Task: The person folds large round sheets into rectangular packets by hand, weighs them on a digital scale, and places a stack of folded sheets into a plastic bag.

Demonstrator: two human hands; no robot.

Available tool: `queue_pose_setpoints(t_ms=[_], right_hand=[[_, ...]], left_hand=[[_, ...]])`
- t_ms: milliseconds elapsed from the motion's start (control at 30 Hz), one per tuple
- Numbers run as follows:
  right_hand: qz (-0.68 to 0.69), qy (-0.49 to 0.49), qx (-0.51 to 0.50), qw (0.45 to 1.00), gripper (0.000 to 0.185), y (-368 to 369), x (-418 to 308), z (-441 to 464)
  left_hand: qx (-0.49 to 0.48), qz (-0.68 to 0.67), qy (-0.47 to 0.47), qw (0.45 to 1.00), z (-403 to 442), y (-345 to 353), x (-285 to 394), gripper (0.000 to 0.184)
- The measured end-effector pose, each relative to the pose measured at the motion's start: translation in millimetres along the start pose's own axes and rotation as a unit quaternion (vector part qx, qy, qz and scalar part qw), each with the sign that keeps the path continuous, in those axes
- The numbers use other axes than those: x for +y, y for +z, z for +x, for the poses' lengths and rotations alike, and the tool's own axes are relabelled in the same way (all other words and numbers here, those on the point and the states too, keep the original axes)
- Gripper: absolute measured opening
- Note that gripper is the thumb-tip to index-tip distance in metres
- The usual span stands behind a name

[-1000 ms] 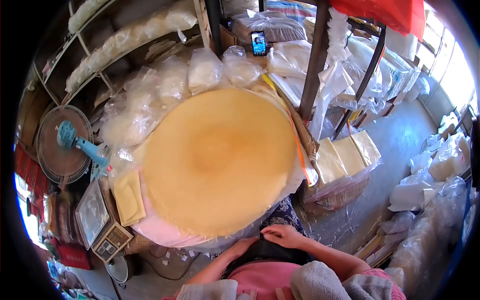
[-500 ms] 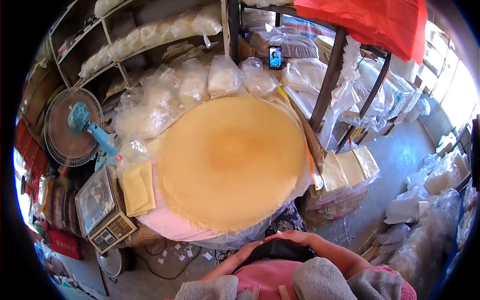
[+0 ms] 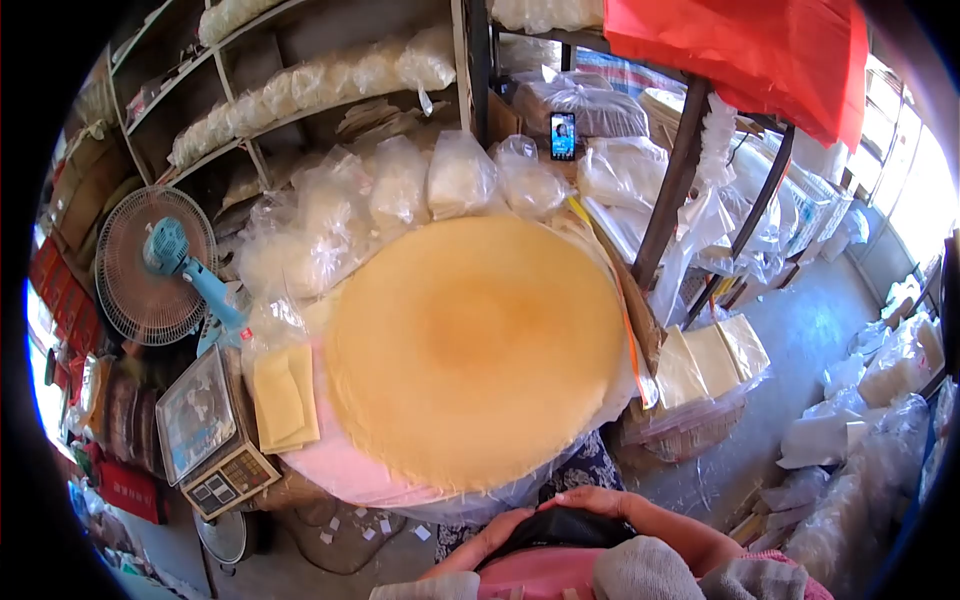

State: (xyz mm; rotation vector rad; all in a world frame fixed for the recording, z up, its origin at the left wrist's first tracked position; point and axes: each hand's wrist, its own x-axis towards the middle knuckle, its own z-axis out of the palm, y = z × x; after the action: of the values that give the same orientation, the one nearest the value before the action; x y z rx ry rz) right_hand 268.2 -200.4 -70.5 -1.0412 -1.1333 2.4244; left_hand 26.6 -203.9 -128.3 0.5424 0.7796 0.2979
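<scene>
A large round tan sheet or stack [image 3: 475,350] lies on a pink cloth [image 3: 365,462] in the middle. Below its near edge, at my waist, is a black item [image 3: 560,530], perhaps a bag or apron. My left hand [image 3: 505,527] rests along its left side, and my right hand [image 3: 592,502] lies over its top right edge. The fingers of both hands are partly hidden, so their grip is unclear. Folded yellow sheets [image 3: 285,398] lie left of the round sheet, beside a scale [image 3: 215,430].
A fan [image 3: 160,262] stands at the left. Plastic bags [image 3: 398,185] line the far edge, with a lit phone [image 3: 562,136] behind. A dark post [image 3: 675,185] rises at the right, near packed sheets [image 3: 710,360] and a red cloth [image 3: 740,55].
The camera view has shifted, so the scene sits further right. My right hand's fingers have settled lower against the black item, and my left hand stays at its side.
</scene>
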Motion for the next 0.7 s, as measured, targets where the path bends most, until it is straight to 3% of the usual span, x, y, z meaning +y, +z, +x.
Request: queue_pose_setpoints(t_ms=[100,267,367,467,600,700], right_hand=[[0.011,0.011,-0.002,1.0,0.045,-4.5,6.3,4.2],[-0.098,0.007,0.004,0.995,0.044,-3.7,0.7,5.5],[-0.151,-0.006,0.024,0.988,0.047,-2.6,0.8,9.3],[-0.265,-0.003,0.043,0.963,0.061,-8.5,13.7,28.9],[-0.303,0.083,0.018,0.949,0.087,14.6,-19.3,28.4],[-0.295,0.037,0.054,0.953,0.083,12.6,13.9,42.4]], left_hand=[[0.022,0.042,0.026,0.999,-1.0,3.5,2.7,0.03],[0.018,0.047,-0.032,0.998,2.2,-4.5,-1.2,0.033],[0.003,0.139,0.101,0.985,17.3,-21.3,-17.8,0.04],[0.036,0.11,0.079,0.99,20.3,-22.8,-19.0,0.049],[0.073,0.166,0.126,0.975,3.4,-7.7,-4.7,0.056],[0.042,0.098,0.145,0.984,-11.2,7.3,10.2,0.059]])
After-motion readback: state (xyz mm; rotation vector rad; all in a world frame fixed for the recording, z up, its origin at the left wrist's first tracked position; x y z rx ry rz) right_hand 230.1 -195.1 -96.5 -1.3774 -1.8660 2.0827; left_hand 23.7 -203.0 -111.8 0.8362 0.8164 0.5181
